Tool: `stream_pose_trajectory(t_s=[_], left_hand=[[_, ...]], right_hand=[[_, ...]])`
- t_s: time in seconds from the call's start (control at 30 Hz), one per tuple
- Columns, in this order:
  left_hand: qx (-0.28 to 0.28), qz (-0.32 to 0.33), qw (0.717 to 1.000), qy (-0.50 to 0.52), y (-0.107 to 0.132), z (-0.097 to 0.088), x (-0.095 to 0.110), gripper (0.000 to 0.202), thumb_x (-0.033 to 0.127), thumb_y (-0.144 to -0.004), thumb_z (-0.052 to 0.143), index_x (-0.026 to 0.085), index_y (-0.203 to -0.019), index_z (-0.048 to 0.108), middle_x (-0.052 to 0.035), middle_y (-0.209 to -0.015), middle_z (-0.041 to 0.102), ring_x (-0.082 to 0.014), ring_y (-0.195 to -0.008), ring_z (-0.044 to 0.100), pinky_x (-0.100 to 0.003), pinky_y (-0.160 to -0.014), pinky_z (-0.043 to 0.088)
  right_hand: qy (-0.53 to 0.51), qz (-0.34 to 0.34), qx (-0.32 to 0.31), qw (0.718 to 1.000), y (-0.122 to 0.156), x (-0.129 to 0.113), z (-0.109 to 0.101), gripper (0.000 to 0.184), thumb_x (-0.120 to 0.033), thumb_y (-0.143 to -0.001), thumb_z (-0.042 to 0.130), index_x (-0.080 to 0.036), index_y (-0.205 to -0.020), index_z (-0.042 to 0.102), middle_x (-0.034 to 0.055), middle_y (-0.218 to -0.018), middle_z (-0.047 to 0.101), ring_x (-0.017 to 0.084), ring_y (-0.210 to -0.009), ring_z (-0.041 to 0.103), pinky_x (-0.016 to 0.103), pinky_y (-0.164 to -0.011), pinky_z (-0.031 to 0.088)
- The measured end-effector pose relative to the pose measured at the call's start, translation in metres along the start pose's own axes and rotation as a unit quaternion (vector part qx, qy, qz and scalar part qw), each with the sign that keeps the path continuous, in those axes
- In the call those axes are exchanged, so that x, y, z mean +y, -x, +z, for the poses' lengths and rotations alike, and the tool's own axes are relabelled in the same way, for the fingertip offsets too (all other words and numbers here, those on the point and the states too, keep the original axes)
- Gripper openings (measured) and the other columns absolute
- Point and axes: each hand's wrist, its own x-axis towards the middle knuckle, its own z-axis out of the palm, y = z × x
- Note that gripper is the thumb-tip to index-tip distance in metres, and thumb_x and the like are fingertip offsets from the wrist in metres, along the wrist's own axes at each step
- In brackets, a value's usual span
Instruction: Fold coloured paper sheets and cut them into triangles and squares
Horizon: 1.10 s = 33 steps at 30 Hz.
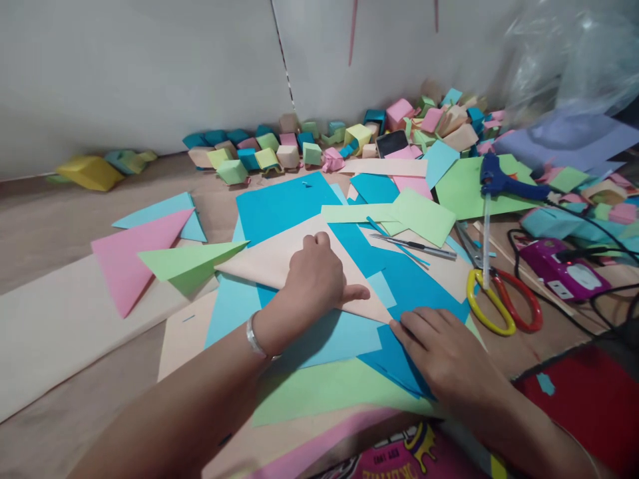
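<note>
A sheet of peach paper, folded into a triangle, lies in front of me on blue and light-blue sheets. My left hand presses down on its middle, fingers curled into a fist and thumb stuck out along the lower folded edge. At the triangle's right corner, my right hand has its fingertips closed on the paper; the finger pads are hidden. Left of the triangle lie folded pieces in green, pink and light blue. A craft knife rests beyond my right hand.
Scissors with yellow and red handles lie at right, with a blue glue gun above them. A purple power socket box trails black cords. Several small paper boxes line the wall. A clear plastic bag sits back right.
</note>
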Motion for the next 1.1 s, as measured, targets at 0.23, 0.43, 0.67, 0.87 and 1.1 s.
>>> stream_pose_trajectory(t_s=[0.23, 0.43, 0.67, 0.87, 1.1], left_hand=[[0.009, 0.004, 1.000, -0.003, 0.000, 0.002, -0.001, 0.085, 0.088, -0.065, 0.050, 0.008, -0.084, 0.073, -0.0206, -0.095, 0.052, -0.0326, -0.089, 0.046, -0.030, -0.056, 0.039], [0.016, -0.002, 1.000, 0.015, 0.002, 0.003, -0.001, 0.081, 0.084, -0.065, 0.055, 0.007, -0.085, 0.072, -0.0204, -0.097, 0.051, -0.0327, -0.090, 0.047, -0.030, -0.055, 0.040], [0.055, 0.001, 0.998, 0.011, 0.005, 0.012, -0.001, 0.082, 0.085, -0.065, 0.055, 0.007, -0.086, 0.071, -0.0192, -0.096, 0.052, -0.0303, -0.088, 0.047, -0.031, -0.058, 0.040], [0.051, 0.004, 0.999, 0.012, 0.010, 0.007, 0.000, 0.079, 0.078, -0.073, 0.054, 0.005, -0.100, 0.069, -0.0203, -0.103, 0.054, -0.0318, -0.095, 0.048, -0.033, -0.064, 0.042], [0.048, -0.017, 0.998, 0.044, 0.012, 0.009, 0.003, 0.085, 0.080, -0.069, 0.058, 0.007, -0.112, 0.064, -0.0198, -0.107, 0.055, -0.0316, -0.098, 0.047, -0.034, -0.068, 0.042]], right_hand=[[-0.025, 0.010, 0.019, 0.999, -0.009, 0.001, -0.008, 0.029, -0.010, -0.094, 0.041, -0.008, -0.113, 0.064, 0.0149, -0.098, 0.062, 0.025, -0.090, 0.051, 0.036, -0.072, 0.039], [-0.030, 0.013, -0.060, 0.998, -0.016, -0.006, -0.002, 0.025, -0.008, -0.091, 0.045, -0.012, -0.104, 0.065, 0.0115, -0.096, 0.061, 0.024, -0.089, 0.052, 0.037, -0.074, 0.040], [-0.002, -0.033, 0.018, 0.999, -0.053, 0.030, -0.017, 0.022, -0.011, -0.092, 0.047, -0.012, -0.099, 0.068, 0.0140, -0.104, 0.064, 0.025, -0.094, 0.056, 0.036, -0.076, 0.043], [-0.029, -0.016, -0.071, 0.997, -0.133, 0.047, 0.014, 0.033, -0.015, -0.093, 0.048, -0.012, -0.122, 0.062, 0.0141, -0.135, 0.056, 0.030, -0.123, 0.050, 0.043, -0.095, 0.044], [-0.112, -0.022, -0.093, 0.989, -0.128, 0.048, 0.056, 0.047, -0.020, -0.099, 0.034, -0.019, -0.146, 0.038, 0.0068, -0.152, 0.038, 0.025, -0.141, 0.032, 0.049, -0.112, 0.029]])
